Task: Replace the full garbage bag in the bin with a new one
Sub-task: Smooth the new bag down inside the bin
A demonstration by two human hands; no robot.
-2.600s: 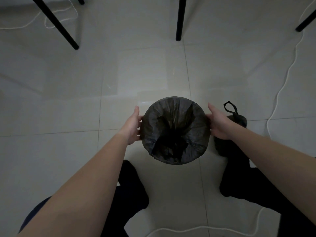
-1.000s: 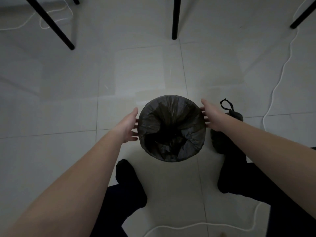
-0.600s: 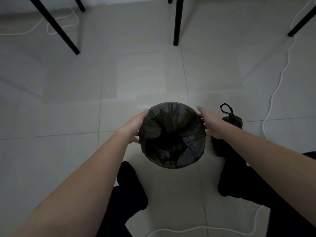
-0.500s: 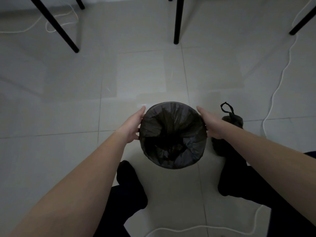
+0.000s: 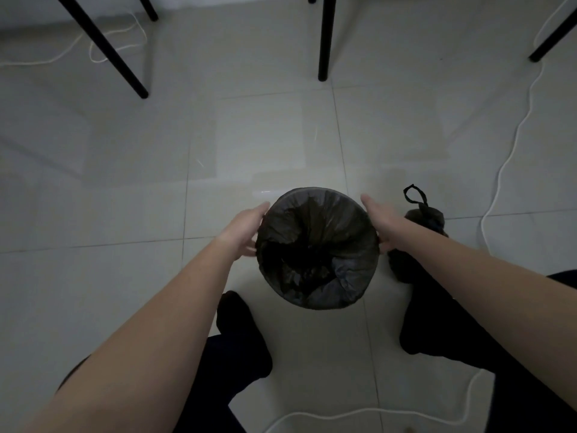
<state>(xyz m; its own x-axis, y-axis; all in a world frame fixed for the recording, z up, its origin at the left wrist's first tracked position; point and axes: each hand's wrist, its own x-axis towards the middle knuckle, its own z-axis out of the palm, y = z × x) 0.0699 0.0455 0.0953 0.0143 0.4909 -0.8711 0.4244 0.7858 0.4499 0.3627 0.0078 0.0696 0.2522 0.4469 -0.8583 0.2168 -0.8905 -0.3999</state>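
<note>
Apparently left hand point(image 5: 246, 228) and right hand point(image 5: 382, 217) against bin point(image 5: 315, 189) sides

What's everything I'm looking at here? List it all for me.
bin: one, dark, floor centre.
liner bag: one, black, inside the bin, folded over its rim.
tied bag: one, black, on the floor right of the bin.
cords: three stretches, white, top left, right, bottom.
furniture legs: at least four, black, along the top.
floor: pale tiles.
left foot, right foot: dark-clad, nearer than the bin.
left hand, right hand: bare, against the bin's sides.
</note>
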